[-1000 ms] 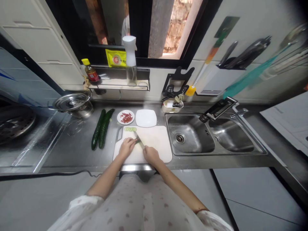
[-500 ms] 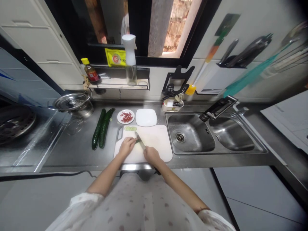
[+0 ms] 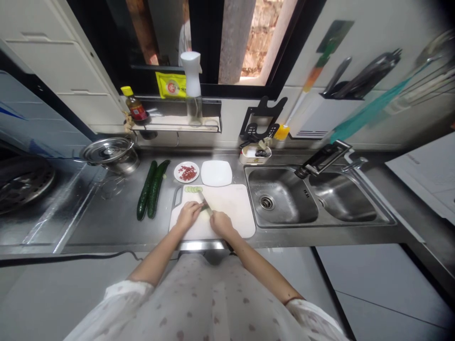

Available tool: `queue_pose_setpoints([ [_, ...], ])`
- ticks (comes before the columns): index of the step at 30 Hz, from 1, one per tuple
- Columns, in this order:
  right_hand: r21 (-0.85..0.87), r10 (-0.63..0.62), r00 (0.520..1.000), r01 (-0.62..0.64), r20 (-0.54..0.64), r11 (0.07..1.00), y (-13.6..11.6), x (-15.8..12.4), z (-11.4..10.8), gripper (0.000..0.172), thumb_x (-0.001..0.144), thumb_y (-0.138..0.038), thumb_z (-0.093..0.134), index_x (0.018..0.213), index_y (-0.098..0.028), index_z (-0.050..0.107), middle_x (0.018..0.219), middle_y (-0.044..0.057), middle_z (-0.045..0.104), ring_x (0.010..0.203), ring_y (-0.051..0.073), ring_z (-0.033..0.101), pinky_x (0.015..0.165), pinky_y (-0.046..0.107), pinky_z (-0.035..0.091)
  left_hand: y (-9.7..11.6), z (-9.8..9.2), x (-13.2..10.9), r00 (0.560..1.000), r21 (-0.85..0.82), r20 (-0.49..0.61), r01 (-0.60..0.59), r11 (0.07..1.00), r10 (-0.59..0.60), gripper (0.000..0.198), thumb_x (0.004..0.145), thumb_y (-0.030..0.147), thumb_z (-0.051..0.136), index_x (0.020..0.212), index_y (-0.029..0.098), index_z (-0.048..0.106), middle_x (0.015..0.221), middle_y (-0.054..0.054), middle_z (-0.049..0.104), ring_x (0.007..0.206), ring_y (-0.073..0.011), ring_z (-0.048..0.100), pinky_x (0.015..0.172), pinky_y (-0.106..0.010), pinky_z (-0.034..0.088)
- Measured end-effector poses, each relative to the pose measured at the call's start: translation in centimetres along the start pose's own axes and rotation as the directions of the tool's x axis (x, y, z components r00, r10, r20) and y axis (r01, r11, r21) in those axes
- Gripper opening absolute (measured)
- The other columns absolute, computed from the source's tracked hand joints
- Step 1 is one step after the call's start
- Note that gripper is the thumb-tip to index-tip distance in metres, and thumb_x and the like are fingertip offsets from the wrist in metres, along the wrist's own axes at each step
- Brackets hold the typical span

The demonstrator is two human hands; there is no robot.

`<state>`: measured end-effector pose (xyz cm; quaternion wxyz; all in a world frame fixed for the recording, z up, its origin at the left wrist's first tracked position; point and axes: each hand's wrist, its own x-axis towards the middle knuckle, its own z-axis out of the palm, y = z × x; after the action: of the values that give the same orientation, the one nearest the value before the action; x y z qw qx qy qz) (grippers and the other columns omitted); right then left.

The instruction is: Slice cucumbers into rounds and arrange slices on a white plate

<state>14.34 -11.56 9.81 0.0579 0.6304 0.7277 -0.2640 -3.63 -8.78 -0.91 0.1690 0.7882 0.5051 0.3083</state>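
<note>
In the head view, my right hand (image 3: 221, 223) is wrapped round the handle of a kitchen knife (image 3: 206, 201), whose blade points forward and to the left. Beside the blade, my left hand (image 3: 189, 215) presses its bent fingers on a short piece of cucumber (image 3: 205, 208), mostly covered by fingers and knife. Both hands work over a white cutting board (image 3: 234, 208) with a grey handle. A row of pale green cucumber slices (image 3: 193, 189) lies along the board's far left edge. Two whole cucumbers (image 3: 152, 194) rest on the counter to the left.
Behind the board stand a small plate of chopped red pieces (image 3: 186, 172) and a white square plate (image 3: 216, 173). A double sink (image 3: 284, 203) lies to the right. At the back left sits a lidded steel pot (image 3: 117, 158); a spray bottle (image 3: 193, 87) stands on the wall shelf.
The knife and my right hand have shifted slightly forward and to the left, bringing the blade's tip close to the slices. My left hand stays nearly in place.
</note>
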Motion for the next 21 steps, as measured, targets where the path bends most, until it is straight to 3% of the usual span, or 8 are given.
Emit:
queue_pose_setpoints([
  [8, 0.017, 0.008, 1.0, -0.008, 0.004, 1.0, -0.6, 1.2, -0.2, 0.036, 0.095, -0.02, 0.035, 0.118, -0.012, 0.061, 0.111, 0.014, 0.068, 0.103, 0.021, 0.063, 0.083, 0.027, 0.045, 0.2, -0.1, 0.0, 1.0, 0.011, 0.003, -0.005, 1.0, 0.005, 0.028, 0.094, 0.029, 0.048, 0.111, 0.023, 0.069, 0.095, -0.007, 0.066, 0.091, -0.0184, 0.056, 0.081, -0.032, 0.046],
  [21, -0.024, 0.022, 0.998, -0.021, 0.06, 0.999, 0.8, -1.8, 0.7, 0.033, 0.093, -0.018, 0.036, 0.113, -0.012, 0.062, 0.106, 0.015, 0.069, 0.098, 0.023, 0.064, 0.079, 0.028, 0.045, 0.2, 0.0, -0.1, 1.0, -0.016, -0.004, 0.008, 1.0, -0.008, 0.026, 0.094, 0.027, 0.05, 0.111, 0.023, 0.07, 0.096, -0.007, 0.066, 0.093, -0.0187, 0.056, 0.083, -0.033, 0.047],
])
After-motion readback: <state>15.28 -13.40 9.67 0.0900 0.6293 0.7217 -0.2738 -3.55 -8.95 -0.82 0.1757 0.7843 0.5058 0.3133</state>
